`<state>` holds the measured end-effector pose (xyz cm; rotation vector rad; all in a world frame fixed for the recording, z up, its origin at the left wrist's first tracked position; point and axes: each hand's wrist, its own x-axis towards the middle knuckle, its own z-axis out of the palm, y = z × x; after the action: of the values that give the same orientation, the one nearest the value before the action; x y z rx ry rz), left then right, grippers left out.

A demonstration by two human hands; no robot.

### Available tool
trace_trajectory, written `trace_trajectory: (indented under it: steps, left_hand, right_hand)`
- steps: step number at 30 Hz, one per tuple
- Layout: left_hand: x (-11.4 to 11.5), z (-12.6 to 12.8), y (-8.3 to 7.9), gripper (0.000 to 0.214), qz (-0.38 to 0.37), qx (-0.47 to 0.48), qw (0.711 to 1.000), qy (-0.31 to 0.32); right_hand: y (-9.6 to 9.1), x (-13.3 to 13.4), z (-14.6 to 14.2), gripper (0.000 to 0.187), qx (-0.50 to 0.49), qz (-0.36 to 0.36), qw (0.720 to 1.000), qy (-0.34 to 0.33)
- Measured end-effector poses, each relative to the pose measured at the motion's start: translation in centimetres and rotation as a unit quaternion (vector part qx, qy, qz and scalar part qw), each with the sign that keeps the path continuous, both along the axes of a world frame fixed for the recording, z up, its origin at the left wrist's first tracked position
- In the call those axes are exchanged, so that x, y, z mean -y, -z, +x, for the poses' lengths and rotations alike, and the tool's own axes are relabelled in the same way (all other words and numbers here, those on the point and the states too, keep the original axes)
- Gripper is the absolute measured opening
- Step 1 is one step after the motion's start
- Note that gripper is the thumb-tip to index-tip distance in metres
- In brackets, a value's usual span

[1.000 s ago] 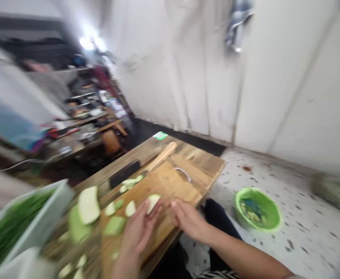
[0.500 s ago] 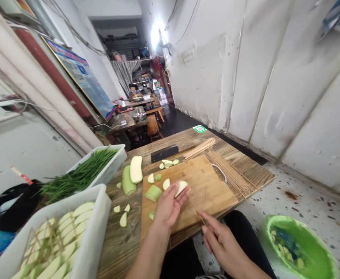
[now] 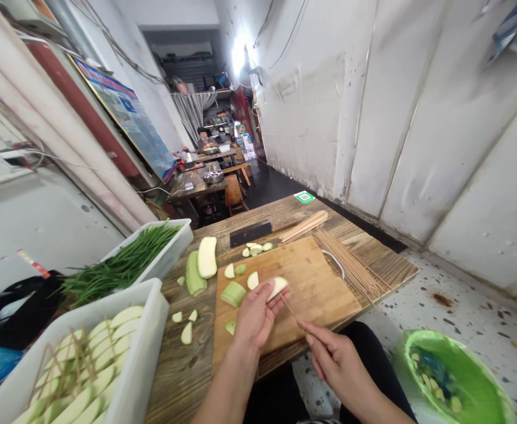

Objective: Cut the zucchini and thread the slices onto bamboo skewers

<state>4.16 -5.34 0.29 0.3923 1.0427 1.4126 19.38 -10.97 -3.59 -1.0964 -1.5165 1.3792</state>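
Observation:
Between thumb and fingers, my left hand (image 3: 258, 312) grips a pale green-skinned vegetable slice (image 3: 278, 286), perhaps eggplant, above the wooden cutting board (image 3: 311, 277). My right hand (image 3: 335, 353) pinches a thin wooden skewer (image 3: 292, 311) at the board's near edge. The skewer's far end reaches the underside of the slice; whether it has pierced it is hidden by my left fingers. On the board near my left hand lie a thick cut piece (image 3: 233, 294), a white wedge (image 3: 252, 280) and a few smaller bits.
Skewers (image 3: 351, 265) lie right of the board, a cleaver (image 3: 250, 234) behind it. Larger vegetable pieces (image 3: 207, 257) sit to its left. White tubs hold skewered slices (image 3: 108, 353) and green stalks (image 3: 121, 259). A green bin (image 3: 483, 377) stands on the floor; a person (image 3: 206, 141) sits far back.
My right hand has shifted slightly left and up with the skewer, bringing its far end closer in under the slice. My left hand keeps almost the same place, still gripping the slice.

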Motion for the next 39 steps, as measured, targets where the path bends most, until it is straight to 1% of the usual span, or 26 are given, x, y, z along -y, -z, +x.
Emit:
trace_trajectory:
  steps: [9,16,24,31,35,39]
  left_hand:
    - [0.0,0.2,-0.2,0.010,0.000,-0.006,1.000,-0.003]
    - [0.0,0.3,-0.1,0.010,0.003,-0.016,1.000,0.003]
    - [0.2,0.6,0.1,0.011,0.004,-0.016,1.000,0.001]
    - [0.3,1.0,-0.1,0.009,0.008,-0.008,1.000,-0.019]
    - [0.4,1.1,-0.3,0.011,0.018,-0.020,0.999,-0.019]
    - [0.4,1.1,-0.3,0.012,0.019,-0.023,0.999,-0.015]
  right_hand:
    - [-0.3,0.1,0.2,0.049,-0.009,-0.007,1.000,0.000]
    - [-0.4,-0.1,0.2,0.049,0.006,-0.002,1.000,0.007]
    - [-0.6,-0.1,0.1,0.041,0.011,0.005,1.000,0.011]
    - [-0.5,-0.2,-0.1,0.033,0.026,0.038,0.999,0.020]
    - [-0.8,-0.3,-0.3,0.033,0.044,0.046,0.998,0.015]
    - [-0.7,-0.4,-0.5,0.034,0.040,0.050,0.998,0.010]
